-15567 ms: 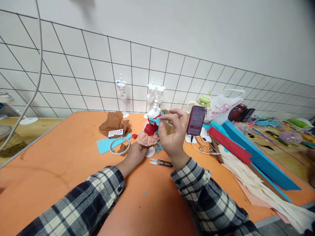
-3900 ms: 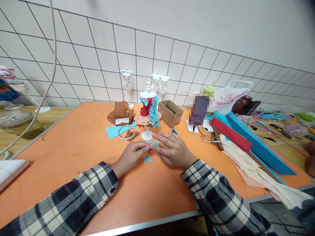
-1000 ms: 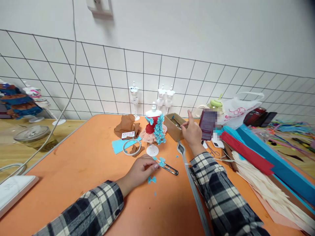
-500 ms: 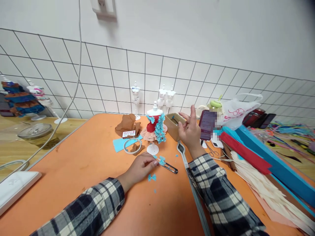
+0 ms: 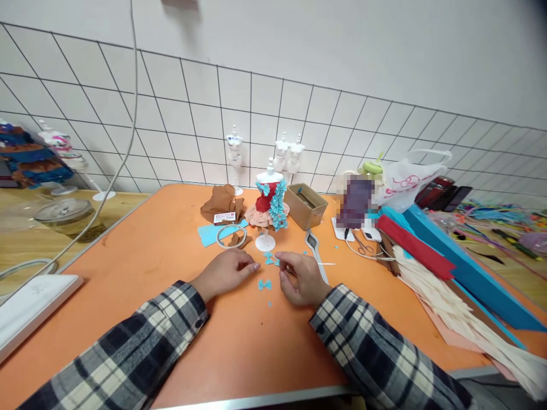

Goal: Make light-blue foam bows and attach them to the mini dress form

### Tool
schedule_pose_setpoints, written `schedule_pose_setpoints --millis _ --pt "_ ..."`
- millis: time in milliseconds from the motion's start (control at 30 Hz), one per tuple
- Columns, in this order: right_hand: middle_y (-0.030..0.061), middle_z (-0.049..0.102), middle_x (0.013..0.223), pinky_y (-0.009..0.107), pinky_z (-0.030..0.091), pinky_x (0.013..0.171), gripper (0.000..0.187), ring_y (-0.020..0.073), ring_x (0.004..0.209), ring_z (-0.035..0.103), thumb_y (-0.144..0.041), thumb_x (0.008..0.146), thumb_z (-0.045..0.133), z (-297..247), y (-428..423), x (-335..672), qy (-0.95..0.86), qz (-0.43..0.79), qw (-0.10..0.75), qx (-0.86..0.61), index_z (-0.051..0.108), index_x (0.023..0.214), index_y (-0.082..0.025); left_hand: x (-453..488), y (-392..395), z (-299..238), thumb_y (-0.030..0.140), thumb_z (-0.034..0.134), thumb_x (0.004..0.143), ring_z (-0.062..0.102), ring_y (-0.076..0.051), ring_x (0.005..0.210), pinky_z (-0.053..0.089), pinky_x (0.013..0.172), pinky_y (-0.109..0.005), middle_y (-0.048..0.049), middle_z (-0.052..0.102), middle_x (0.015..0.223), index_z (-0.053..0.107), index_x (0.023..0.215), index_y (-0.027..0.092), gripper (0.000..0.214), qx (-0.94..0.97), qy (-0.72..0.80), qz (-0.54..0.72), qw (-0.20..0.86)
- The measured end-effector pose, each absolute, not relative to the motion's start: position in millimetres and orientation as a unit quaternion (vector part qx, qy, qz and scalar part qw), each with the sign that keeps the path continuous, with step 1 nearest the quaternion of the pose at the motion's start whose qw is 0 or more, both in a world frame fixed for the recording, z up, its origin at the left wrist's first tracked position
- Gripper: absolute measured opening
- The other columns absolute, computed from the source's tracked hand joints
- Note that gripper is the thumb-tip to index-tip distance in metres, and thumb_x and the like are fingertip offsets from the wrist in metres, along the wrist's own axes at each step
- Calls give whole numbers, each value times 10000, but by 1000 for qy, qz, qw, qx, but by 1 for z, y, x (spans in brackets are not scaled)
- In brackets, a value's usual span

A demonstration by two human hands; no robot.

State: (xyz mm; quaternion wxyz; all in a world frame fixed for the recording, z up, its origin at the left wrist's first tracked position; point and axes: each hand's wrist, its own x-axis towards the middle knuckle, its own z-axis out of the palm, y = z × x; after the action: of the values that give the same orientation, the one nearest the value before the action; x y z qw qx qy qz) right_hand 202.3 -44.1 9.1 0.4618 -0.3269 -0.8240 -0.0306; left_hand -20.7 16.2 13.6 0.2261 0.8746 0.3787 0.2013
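My right hand [image 5: 302,279] is closed, thumb and fingers pinched around a thin white stick [image 5: 328,263] whose end pokes out behind the hand. Its fingertips hover close to a small light-blue bow [image 5: 268,259]. Across from it, my left hand [image 5: 226,273] rests low over the table, fingers curled in and thumb beside them, with nothing visible in its grasp. A second blue bow [image 5: 264,285] lies between the hands. Just behind stands a miniature dress form [image 5: 268,196] wearing a red bodice, blue ruffles and a peach skirt.
A cardboard box [image 5: 305,210] stands right of the dress form. An embroidery hoop [image 5: 231,236], brown fabric [image 5: 217,202] and blue paper lie left. Scissors [image 5: 365,246], a phone [image 5: 358,199] and fabric strips [image 5: 453,302] fill the right. White dress forms [image 5: 234,154] line the back.
My right hand has come down from its raised, spread position to the bows and now holds a white stick. The metal-edged black tool by the bows is out of sight. The view has tilted downward.
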Motion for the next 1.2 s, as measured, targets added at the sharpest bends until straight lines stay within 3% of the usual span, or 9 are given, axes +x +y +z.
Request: schedule_pose_setpoints --millis 200,367,467,567,733,867,1000,1133,1200 --pt "41 665 989 312 479 800 507 172 863 620 -72 750 472 15 -47 200 -840 87 392 -366 474 1241 -197 -11 0 16 384 593 814 594 -202 734 393 632 -273 -44 682 767 708 839 212 208 891 359 176 216" --pt "-3 667 872 231 422 567 340 90 512 487 -206 855 522 8 -40 201 -768 196 410 -451 495 1194 -197 -7 -1 10 266 538 806 569 -177 669 372 572 -263 -21 645 731 660 778 207 139 875 400 143 231" --pt "-8 662 761 220 432 575 243 112 585 580 -253 902 490 7 -36 207 -716 221 444 -491 549 1133 -204 -8 3 8 284 535 827 578 -189 719 393 616 -275 -24 652 747 663 781 212 153 873 401 160 227" --pt "16 700 803 230 467 647 264 136 728 646 -222 929 427 9 -33 214 -694 221 471 -498 560 1157 -214 -8 5 8 332 546 844 584 -196 744 407 646 -288 -29 660 775 679 832 220 174 870 400 185 221" --pt "37 689 1000 217 433 577 376 88 597 515 -217 851 557 12 -36 213 -730 255 450 -447 566 1227 -224 -8 2 7 408 655 784 593 -211 811 434 722 -306 -45 667 857 685 878 218 214 881 382 189 204" --pt "38 621 917 187 392 454 235 67 537 434 -314 817 610 9 -37 206 -603 466 505 -405 683 1003 -190 -6 1 6 421 670 774 593 -202 797 444 712 -303 -39 662 854 684 859 214 224 874 387 202 214" --pt "-25 508 732 155 295 335 360 41 432 249 -288 813 593 8 -40 207 -431 721 467 -276 646 1159 -206 -4 2 11 441 645 806 595 -185 763 457 679 -293 -26 649 815 694 969 212 285 834 419 281 224" --pt "-51 440 653 155 296 332 444 50 425 192 -231 824 559 12 -46 206 -379 804 408 -209 588 1263 -169 -7 0 19 376 639 843 604 -178 811 479 733 -301 -30 646 871 643 1162 213 358 822 386 387 162" --pt "-51 423 653 156 296 334 468 56 432 195 -220 823 546 13 -48 205 -363 823 394 -190 569 1285 -148 -8 -1 20 347 648 846 606 -189 870 485 771 -314 -54 656 941 658 1143 201 331 837 347 410 109"
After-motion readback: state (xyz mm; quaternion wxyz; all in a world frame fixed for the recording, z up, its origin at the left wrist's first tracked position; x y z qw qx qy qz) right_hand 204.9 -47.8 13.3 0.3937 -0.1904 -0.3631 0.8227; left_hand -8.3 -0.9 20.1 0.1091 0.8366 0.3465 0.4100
